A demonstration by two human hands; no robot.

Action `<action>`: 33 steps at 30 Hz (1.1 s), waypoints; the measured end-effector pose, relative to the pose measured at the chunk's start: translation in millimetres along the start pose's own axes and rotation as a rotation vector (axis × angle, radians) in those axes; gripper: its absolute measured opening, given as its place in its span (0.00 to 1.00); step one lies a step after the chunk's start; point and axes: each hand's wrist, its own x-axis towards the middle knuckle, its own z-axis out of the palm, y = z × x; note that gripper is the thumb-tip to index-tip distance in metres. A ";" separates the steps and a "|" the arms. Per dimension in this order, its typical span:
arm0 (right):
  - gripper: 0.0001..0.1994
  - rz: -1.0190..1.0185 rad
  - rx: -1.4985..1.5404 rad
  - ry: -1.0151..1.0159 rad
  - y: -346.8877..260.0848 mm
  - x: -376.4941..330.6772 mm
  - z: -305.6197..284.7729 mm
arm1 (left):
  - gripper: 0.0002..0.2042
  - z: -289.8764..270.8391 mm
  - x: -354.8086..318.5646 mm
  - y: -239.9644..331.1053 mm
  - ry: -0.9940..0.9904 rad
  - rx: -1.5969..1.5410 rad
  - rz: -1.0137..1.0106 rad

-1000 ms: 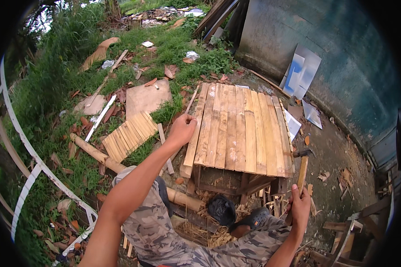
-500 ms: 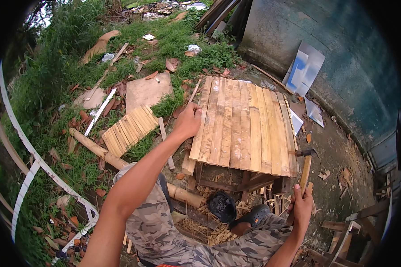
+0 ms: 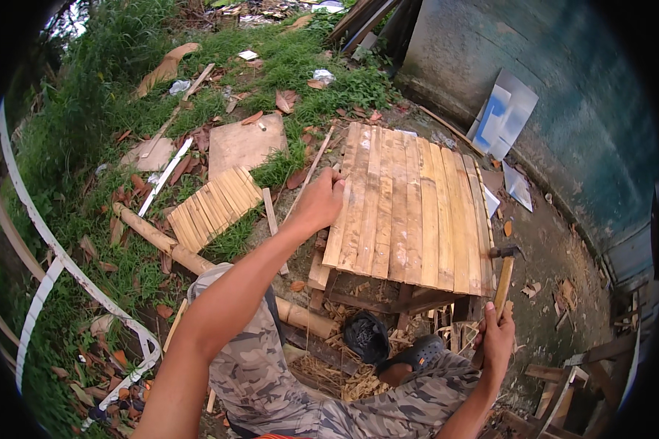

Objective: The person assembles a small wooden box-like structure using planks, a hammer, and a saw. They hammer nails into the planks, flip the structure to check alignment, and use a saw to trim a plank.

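A panel of bamboo slats [image 3: 410, 212] laid side by side rests on a low wooden stand [image 3: 355, 300] in front of me. At its left edge is my left hand [image 3: 321, 201], fingers curled closed over the outermost slat; the fingertips are partly hidden. My right hand [image 3: 496, 340] is wrapped round the wooden handle of a hammer [image 3: 503, 282]. The hammer stands head up beside the panel's near right corner, its dark head close to the right edge. Whether the head touches the panel I cannot tell.
Between my feet sits a black container of nails [image 3: 366, 338] among wood shavings. A smaller bamboo slat panel [image 3: 214, 208] and a bamboo pole [image 3: 150, 230] lie to the left. White curved metal framing [image 3: 44, 227] stands far left. Scrap wood [image 3: 564, 395] lies near right; a wall [image 3: 549, 95] rises behind.
The bamboo panel has shifted slightly right on its stand, and my left hand has moved right with its edge. My right hand and the hammer have hardly moved.
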 end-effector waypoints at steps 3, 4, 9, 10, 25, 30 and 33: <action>0.15 -0.006 0.009 0.000 1.3 0.5 1.1 | 0.14 1.9 0.3 -1.1 0.015 0.006 0.002; 0.15 -0.006 0.014 0.000 1.6 0.6 1.5 | 0.14 2.4 1.0 -1.7 0.022 0.007 0.004; 0.15 -0.009 0.017 0.008 2.6 0.8 3.6 | 0.14 1.8 4.1 -2.4 0.009 0.022 -0.027; 0.14 0.014 0.019 0.015 2.9 0.9 3.9 | 0.14 1.3 4.6 -2.2 0.011 -0.006 -0.036; 0.15 -0.029 0.038 0.006 9.6 -2.3 3.8 | 0.11 -20.8 2.5 -5.1 0.127 -0.123 0.088; 0.14 -0.039 0.071 0.024 10.2 -5.0 2.4 | 0.09 -51.1 -18.9 3.1 -0.051 -0.124 -0.041; 0.14 -0.054 0.076 0.035 8.8 -7.3 3.1 | 0.09 -59.1 -32.4 4.7 -0.065 -0.237 -0.023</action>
